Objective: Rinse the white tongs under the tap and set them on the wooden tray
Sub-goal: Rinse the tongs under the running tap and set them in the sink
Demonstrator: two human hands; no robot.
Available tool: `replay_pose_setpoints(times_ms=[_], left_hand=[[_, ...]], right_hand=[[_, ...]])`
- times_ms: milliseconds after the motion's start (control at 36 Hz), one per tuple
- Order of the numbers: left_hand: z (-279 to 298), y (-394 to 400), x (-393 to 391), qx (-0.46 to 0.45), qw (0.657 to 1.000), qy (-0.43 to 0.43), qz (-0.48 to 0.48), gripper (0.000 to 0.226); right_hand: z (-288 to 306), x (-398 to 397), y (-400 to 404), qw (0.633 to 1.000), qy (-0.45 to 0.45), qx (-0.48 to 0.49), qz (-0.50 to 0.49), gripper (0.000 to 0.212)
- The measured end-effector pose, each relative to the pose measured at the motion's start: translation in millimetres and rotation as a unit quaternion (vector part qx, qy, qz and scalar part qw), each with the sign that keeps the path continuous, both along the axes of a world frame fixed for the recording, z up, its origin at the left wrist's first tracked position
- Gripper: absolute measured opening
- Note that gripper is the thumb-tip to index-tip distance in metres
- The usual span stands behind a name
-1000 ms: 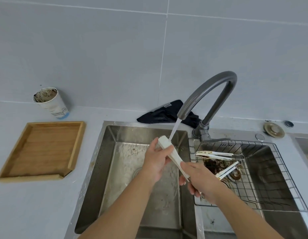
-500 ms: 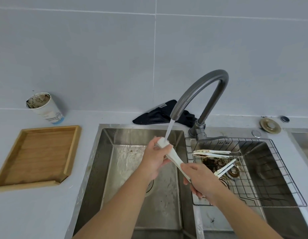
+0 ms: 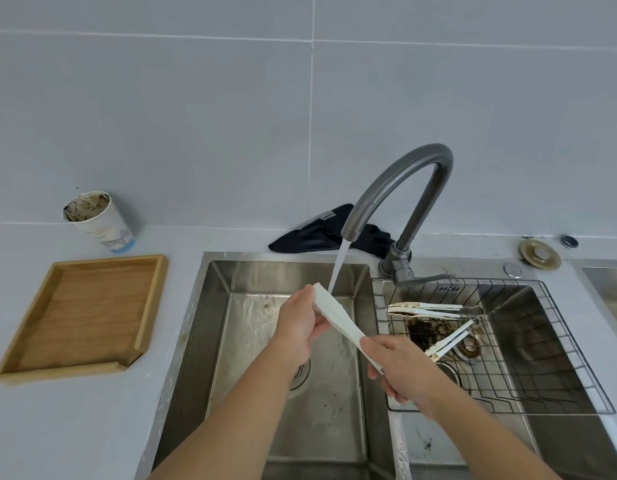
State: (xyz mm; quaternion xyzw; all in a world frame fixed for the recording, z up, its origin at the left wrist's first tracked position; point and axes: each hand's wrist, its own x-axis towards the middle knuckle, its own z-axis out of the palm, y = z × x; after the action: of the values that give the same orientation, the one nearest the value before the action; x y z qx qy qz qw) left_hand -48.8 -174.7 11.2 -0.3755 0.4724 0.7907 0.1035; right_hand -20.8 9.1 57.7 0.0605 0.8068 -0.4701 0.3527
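Gripping white tongs [image 3: 338,318] under the tap [image 3: 397,188], both hands' fingers clamp them over the left sink basin [image 3: 251,282]; the wire basket [image 3: 556,344] right of the tap holds two dirty tongs [image 3: 424,308].

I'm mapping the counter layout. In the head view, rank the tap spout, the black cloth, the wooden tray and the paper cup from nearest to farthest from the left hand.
From the left hand:
1. Tap spout, just above, to the right.
2. Black cloth, behind the sink at the wall.
3. Wooden tray, on the counter to the left.
4. Paper cup, far left by the wall.
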Motion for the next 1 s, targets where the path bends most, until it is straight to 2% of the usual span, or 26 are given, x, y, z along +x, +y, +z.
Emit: replay_pose_setpoints(times_ms=[194,306,500,611,694,889,1000], left_hand=[[4.9,6.0,27.1,0.020,1.000,-0.006,-0.004,0.024],[-1.1,5.1,48.2,-0.015,1.000,-0.016,-0.003,0.029],[-11.4,-3.1,92.3,-0.052,0.997,-0.041,0.025,0.028],[-23.2,-0.1,115.5,-0.073,0.994,-0.068,0.048,0.045],[-31.1,0.7,126.1,-0.076,0.991,-0.088,0.068,0.055],[-47.0,-25.2,140.1,-0.094,0.985,-0.132,0.065,0.058],[-57.3,-44.0,141.2,-0.122,0.980,-0.147,0.057,0.063]], right_hand=[[-8.0,10.8,2.8,1.000,-0.005,-0.007,-0.019,0.027],[-16.5,17.7,3.2,0.998,0.045,0.032,0.039,0.025],[-45.4,35.1,-7.5,0.990,0.059,0.083,0.100,0.019],[-63.5,48.1,-25.1,0.989,0.037,0.091,0.114,0.043],[-76.3,57.0,-36.8,0.987,0.028,0.098,0.124,0.051],[-98.8,71.4,-64.6,0.982,0.011,0.109,0.153,0.078],[-111.2,77.1,-80.0,0.989,-0.024,0.074,0.123,0.057]])
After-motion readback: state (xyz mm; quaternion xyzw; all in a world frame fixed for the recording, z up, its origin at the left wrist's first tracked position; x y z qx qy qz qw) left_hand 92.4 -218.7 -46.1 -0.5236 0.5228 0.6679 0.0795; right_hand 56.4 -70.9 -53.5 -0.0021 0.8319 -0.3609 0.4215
